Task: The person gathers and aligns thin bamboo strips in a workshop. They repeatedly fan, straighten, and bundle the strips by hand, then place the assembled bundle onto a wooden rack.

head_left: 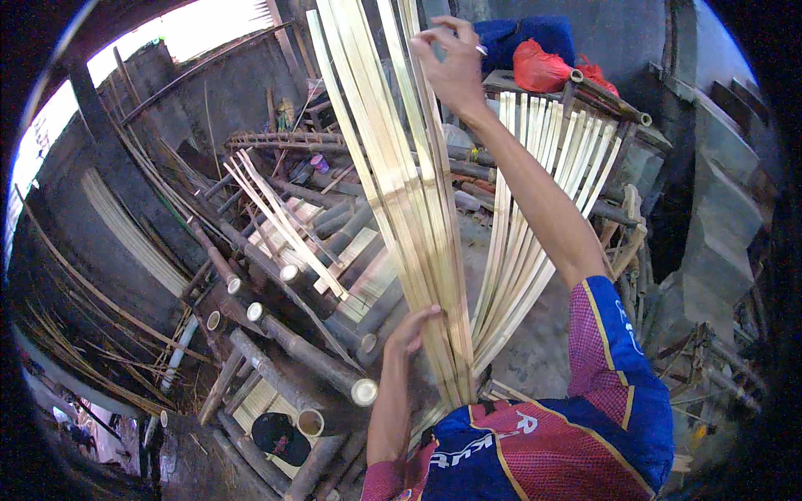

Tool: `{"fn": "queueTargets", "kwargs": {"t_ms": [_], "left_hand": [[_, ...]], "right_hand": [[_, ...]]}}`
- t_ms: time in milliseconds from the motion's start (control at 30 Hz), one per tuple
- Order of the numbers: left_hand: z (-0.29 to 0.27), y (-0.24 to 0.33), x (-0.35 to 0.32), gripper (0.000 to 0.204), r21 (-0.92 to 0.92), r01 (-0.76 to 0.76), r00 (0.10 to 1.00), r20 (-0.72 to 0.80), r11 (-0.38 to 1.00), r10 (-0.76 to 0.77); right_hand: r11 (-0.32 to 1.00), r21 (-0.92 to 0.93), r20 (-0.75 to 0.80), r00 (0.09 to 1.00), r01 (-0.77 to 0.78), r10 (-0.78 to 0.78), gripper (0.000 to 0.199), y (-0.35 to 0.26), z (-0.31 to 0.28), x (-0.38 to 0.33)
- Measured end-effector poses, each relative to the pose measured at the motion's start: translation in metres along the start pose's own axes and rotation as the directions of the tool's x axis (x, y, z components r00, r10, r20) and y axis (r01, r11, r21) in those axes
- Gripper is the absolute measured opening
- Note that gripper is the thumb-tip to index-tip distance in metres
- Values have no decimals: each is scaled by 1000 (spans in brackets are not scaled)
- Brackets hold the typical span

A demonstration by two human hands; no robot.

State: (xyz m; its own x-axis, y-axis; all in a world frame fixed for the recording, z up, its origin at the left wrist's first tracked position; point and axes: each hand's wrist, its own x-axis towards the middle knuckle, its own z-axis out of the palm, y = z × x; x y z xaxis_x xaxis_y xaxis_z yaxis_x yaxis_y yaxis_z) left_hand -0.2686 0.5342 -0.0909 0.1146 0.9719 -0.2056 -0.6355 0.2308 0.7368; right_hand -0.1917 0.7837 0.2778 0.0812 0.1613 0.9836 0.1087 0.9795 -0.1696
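1. Bamboo fills the yard: a heap of round poles (292,351) with cut ends facing up lies across the lower left and centre of the frame.
2. Pale split bamboo strips (409,209), long and flat, run as one tall bundle from just above the person's chest at bottom centre up to the top edge.
3. To the right of that bundle, a second fan of strips (526,225) leans against a wooden rack (601,96) in the upper right.
4. On the rack sit a red plastic bag (539,68) and, behind it, a blue cloth (522,37).
5. At lower left a black cap (280,436) rests among the poles.
6. The right hand (453,65), arm stretched up, pinches the upper part of the bundle between thumb and fingers.
7. The left hand (412,330) is open, fingers loosely curved, pressing against the bundle's lower left side.
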Motion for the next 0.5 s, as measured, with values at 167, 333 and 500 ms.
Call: {"fn": "queueTargets", "kwargs": {"t_ms": [167,333,500], "left_hand": [[-14,-3,2,61,12,-9,1000,25,1000,9],[-2,11,0,60,58,37,999,-17,998,-37],[-7,14,-3,59,14,-9,996,90,1000,8]], "right_hand": [[926,175,-5,940,-334,340,34,27,-28,-67],[464,387,330,589,-797,738,45,12,-79,-210],[191,114,432,222,-975,874,47,-45,-127,-370]]}}
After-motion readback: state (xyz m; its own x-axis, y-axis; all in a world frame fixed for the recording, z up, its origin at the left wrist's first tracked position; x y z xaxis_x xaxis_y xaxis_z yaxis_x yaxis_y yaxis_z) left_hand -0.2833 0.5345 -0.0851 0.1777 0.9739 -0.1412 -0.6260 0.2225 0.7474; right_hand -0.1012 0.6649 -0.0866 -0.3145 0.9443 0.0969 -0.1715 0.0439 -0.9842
